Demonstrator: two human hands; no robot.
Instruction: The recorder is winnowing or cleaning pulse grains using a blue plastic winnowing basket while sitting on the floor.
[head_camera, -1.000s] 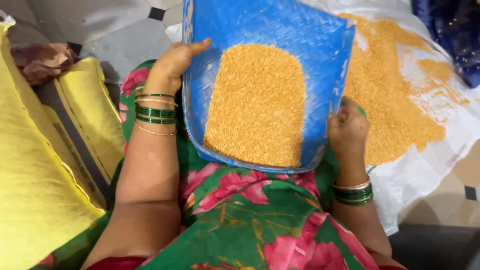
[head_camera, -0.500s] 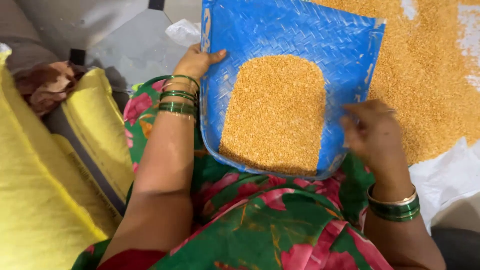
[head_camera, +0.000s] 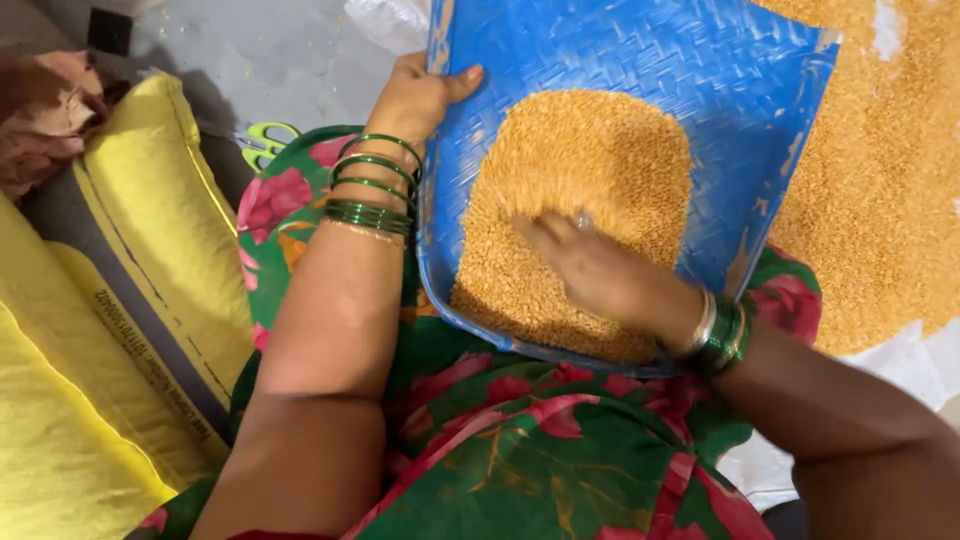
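Two hands work one blue woven winnowing tray (head_camera: 640, 60), which rests tilted on the person's lap over a green floral garment (head_camera: 520, 450). A mound of yellow split lentils (head_camera: 580, 170) lies in the middle and near end of the tray. The left hand (head_camera: 415, 100) clasps the tray's left rim, thumb laid over the edge and onto the inner face, its grip pressed together on that rim. The right hand (head_camera: 600, 275) lies flat on the lentils at the near side of the mound, fingers loosely spread, pinching nothing that I can see; its fingertips are partly sunk in the grains.

Beyond the tray's right edge, a broad spread of the same lentils (head_camera: 880, 200) covers a white sheet (head_camera: 930, 370). Left of the tray lie yellow sacks (head_camera: 150, 230), and a pair of green-handled scissors (head_camera: 265, 140) peeks out near the left wrist's green bangles (head_camera: 375, 190).

To sort well, I judge the left hand should hold the tray steady and slightly raised at the near end, while the right hand sweeps thin layers lightly, so that stones or husk show against the blue weave and no grains spill over the low front lip.
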